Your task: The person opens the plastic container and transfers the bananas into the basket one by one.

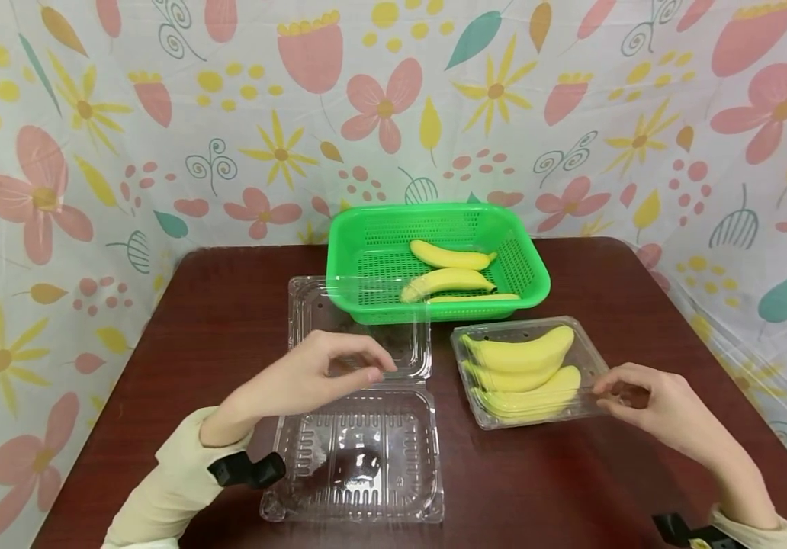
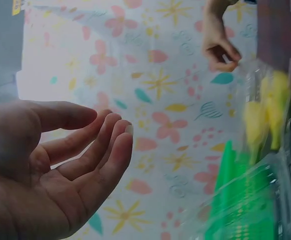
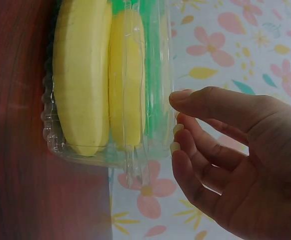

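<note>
My left hand (image 1: 328, 372) hovers over an open clear plastic clamshell box (image 1: 359, 457), its fingers loosely bent with nothing between them. The box's lid (image 1: 359, 335) lies folded back and overlaps the basket's near left edge. In the left wrist view the same hand (image 2: 80, 155) shows a gap between thumb and fingers. A second clear box (image 1: 472, 404), its lid down, holds several yellow bananas (image 1: 520, 354). My right hand (image 1: 657, 404) is at this box's right edge. In the right wrist view, the thumb tip of that hand (image 3: 225, 140) is right beside the lid's edge, fingers loosely bent.
A green plastic basket (image 1: 541, 286) stands at the back of the dark red table (image 1: 229, 305), with three bananas (image 1: 448, 255) visible inside. Behind the table hangs a flower-patterned curtain (image 1: 229, 114). The filled box sits just in front of the basket's right half.
</note>
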`<control>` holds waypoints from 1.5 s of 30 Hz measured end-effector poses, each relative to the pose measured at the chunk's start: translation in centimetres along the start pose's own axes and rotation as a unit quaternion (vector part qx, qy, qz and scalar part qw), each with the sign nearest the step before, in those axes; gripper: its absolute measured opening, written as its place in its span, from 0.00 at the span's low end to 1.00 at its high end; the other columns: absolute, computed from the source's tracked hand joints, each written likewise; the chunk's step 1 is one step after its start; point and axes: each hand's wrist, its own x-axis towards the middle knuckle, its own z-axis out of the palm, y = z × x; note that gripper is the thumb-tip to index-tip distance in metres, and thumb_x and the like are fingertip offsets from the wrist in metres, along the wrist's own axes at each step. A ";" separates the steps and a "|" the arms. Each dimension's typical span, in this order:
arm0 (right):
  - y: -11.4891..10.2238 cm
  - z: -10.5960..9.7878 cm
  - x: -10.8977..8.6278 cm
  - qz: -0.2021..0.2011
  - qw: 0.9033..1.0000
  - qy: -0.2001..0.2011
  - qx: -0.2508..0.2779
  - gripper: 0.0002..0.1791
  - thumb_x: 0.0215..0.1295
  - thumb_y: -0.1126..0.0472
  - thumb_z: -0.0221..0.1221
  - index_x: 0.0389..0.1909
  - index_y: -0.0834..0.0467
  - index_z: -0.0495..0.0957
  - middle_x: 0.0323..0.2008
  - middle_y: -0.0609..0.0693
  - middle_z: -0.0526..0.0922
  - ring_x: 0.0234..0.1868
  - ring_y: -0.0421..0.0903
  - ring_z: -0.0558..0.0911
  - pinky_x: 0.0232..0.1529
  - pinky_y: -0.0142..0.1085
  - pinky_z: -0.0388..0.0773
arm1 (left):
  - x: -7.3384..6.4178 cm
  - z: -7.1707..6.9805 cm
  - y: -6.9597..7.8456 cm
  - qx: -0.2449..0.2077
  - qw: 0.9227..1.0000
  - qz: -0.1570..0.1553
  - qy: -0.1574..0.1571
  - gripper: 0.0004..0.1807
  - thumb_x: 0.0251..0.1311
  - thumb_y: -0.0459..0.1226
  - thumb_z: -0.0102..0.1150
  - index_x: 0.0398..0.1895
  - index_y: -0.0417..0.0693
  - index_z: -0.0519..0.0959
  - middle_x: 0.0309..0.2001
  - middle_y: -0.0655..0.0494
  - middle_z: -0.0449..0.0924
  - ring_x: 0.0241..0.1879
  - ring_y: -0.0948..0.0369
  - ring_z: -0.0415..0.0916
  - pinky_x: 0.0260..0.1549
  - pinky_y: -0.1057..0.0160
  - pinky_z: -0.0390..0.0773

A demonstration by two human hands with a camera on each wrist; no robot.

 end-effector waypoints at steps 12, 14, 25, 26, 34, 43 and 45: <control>0.1 0.2 -0.1 0.019 1.000 0.017 -0.009 0.16 0.48 0.65 0.68 0.32 0.41 0.78 0.33 0.42 0.83 0.32 0.28 0.77 0.32 0.17 0.72 | 2.2 3.5 -0.9 0.078 0.990 0.020 -0.112 0.09 0.64 0.37 0.50 0.45 0.52 0.78 0.41 0.62 0.81 0.36 0.74 0.76 0.40 0.77 0.76; 0.1 0.2 -0.2 0.020 1.000 0.018 -0.010 0.16 0.48 0.65 0.68 0.33 0.41 0.78 0.33 0.42 0.83 0.33 0.28 0.77 0.32 0.16 0.71 | 2.5 3.8 -0.8 0.093 0.987 0.036 -0.127 0.09 0.64 0.37 0.50 0.45 0.52 0.78 0.41 0.63 0.81 0.35 0.76 0.75 0.39 0.78 0.75; 0.4 0.3 -0.4 0.015 1.000 0.019 -0.020 0.15 0.46 0.65 0.69 0.30 0.44 0.78 0.30 0.37 0.80 0.31 0.27 0.75 0.30 0.18 0.71 | 3.8 5.4 -0.4 0.156 0.963 0.063 -0.213 0.12 0.65 0.36 0.48 0.47 0.50 0.78 0.42 0.61 0.81 0.37 0.78 0.73 0.39 0.83 0.72; 0.5 0.4 -0.4 0.008 1.000 0.022 -0.020 0.15 0.45 0.66 0.69 0.29 0.44 0.77 0.29 0.36 0.80 0.30 0.27 0.74 0.30 0.18 0.71 | 3.9 5.6 -0.5 0.164 0.960 0.065 -0.220 0.12 0.65 0.37 0.48 0.47 0.50 0.78 0.43 0.61 0.81 0.37 0.78 0.73 0.38 0.84 0.71; 0.8 0.5 -1.0 -0.043 0.998 0.037 -0.003 0.19 0.40 0.71 0.70 0.26 0.44 0.77 0.26 0.34 0.78 0.28 0.26 0.75 0.29 0.16 0.70 | 5.0 7.2 -0.3 0.253 0.929 0.088 -0.255 0.15 0.65 0.38 0.48 0.51 0.48 0.77 0.43 0.61 0.80 0.32 0.76 0.71 0.39 0.85 0.68; 1.4 0.7 -1.8 -0.028 0.999 0.037 -0.012 0.19 0.40 0.69 0.70 0.28 0.42 0.79 0.28 0.35 0.79 0.29 0.25 0.74 0.29 0.14 0.69 | 6.5 8.4 -0.1 0.317 0.910 0.066 -0.258 0.17 0.65 0.39 0.49 0.55 0.48 0.75 0.52 0.59 0.77 0.49 0.69 0.75 0.52 0.77 0.70; 1.5 0.8 -1.8 -0.036 0.997 0.056 -0.029 0.20 0.36 0.69 0.72 0.26 0.42 0.80 0.29 0.35 0.79 0.31 0.23 0.74 0.31 0.13 0.68 | 6.8 8.6 0.0 0.330 0.904 0.065 -0.266 0.17 0.65 0.39 0.49 0.56 0.48 0.74 0.51 0.58 0.77 0.49 0.69 0.75 0.50 0.78 0.70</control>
